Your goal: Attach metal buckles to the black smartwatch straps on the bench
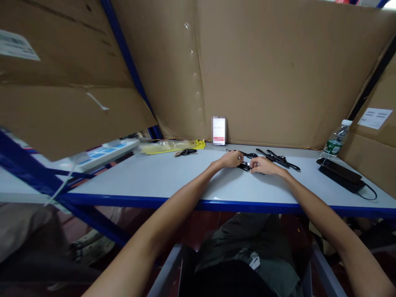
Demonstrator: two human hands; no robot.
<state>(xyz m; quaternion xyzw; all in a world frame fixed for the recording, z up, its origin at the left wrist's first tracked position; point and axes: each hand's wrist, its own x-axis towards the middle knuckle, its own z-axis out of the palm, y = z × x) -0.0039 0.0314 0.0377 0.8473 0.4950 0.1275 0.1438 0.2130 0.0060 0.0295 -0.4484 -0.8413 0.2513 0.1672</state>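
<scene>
My left hand (231,159) is closed, its fingers curled at the left end of a small glossy black piece (244,166) with bright highlights. My right hand (262,165) pinches at the right side of the same piece, close to the tabletop. Its exact kind is too small to make out, and fingers cover parts of it. Just behind my hands lies a black strap-like thing with a rounded part (251,155). To their right, several long thin black strap-like pieces (280,159) lie crossed over one another.
A phone (219,131) stands against the cardboard wall (262,74). Yellow-edged clear plastic bags (170,146) and a small dark bundle (186,152) lie left on the white table (148,177). On the right are a water bottle (335,142) and a dark case with a cord (340,175).
</scene>
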